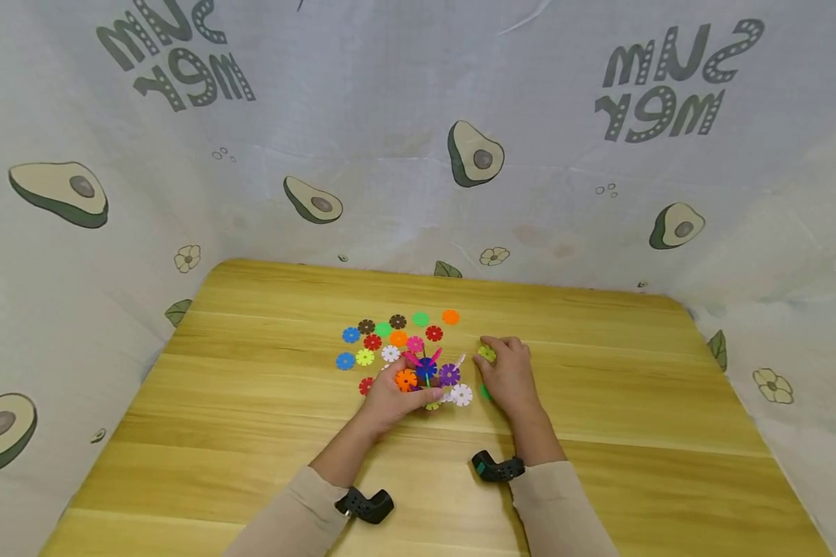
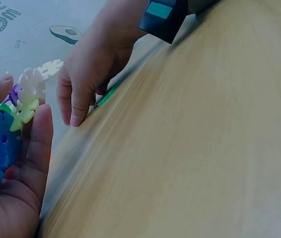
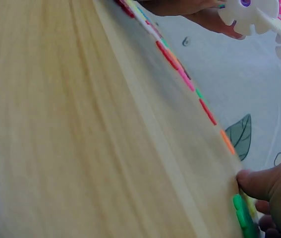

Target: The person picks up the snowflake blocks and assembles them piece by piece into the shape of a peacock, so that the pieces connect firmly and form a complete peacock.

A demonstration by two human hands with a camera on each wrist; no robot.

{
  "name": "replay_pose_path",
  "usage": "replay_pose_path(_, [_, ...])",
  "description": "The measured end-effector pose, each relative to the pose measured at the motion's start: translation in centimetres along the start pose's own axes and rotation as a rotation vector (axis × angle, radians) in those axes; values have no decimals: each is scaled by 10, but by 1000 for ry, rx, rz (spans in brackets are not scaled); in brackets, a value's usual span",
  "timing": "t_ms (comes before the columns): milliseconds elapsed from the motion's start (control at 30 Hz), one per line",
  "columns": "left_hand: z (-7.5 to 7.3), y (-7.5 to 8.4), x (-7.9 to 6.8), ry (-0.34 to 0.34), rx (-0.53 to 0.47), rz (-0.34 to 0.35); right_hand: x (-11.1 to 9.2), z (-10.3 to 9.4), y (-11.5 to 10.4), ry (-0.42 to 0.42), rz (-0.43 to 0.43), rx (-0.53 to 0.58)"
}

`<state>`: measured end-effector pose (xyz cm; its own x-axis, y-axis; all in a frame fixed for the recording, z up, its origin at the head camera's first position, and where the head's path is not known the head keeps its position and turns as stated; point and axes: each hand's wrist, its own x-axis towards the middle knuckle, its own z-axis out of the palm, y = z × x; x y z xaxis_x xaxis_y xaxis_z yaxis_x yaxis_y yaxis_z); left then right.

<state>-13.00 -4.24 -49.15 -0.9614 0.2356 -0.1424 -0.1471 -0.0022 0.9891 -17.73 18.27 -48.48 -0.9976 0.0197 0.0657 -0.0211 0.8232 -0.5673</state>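
Note:
My left hand [image 1: 388,398] holds a cluster of interlocked notched plastic discs above the table. In it I see a dark blue disc [image 1: 426,368], an orange disc [image 1: 406,380], a purple disc [image 1: 449,375] and a white disc [image 1: 463,395]. The left wrist view shows the thumb and fingers around this cluster, with a blue disc [image 2: 2,136] facing out. To the right, my right hand [image 1: 512,377] is down at the tabletop, thumb and forefinger pinching a yellow-green disc [image 1: 486,353]. A green disc [image 1: 485,392] lies partly hidden beside that hand.
Several loose discs lie flat on the wooden table [image 1: 620,371] beyond and left of my left hand, among them a light blue disc [image 1: 345,361] and an orange disc [image 1: 450,317]. A cloth printed with avocados [image 1: 475,155] hangs behind the table's far edge.

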Motion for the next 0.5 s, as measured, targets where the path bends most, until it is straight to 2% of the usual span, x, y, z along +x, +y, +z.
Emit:
replay_pose_path(200, [2, -1, 0, -112, -143, -25, -1, -4, -1, -21, 102, 7])
replay_pose_path(367, [1, -1, -1, -141, -122, -30, 0, -8, 0, -24, 114, 28])
replay_pose_path(433, [1, -1, 0, -155, -116, -35, 1, -9, 0, -37, 110, 97])
replay_pose_path(500, [1, -1, 0, -172, -128, -44, 1, -10, 0, -83, 105, 265])
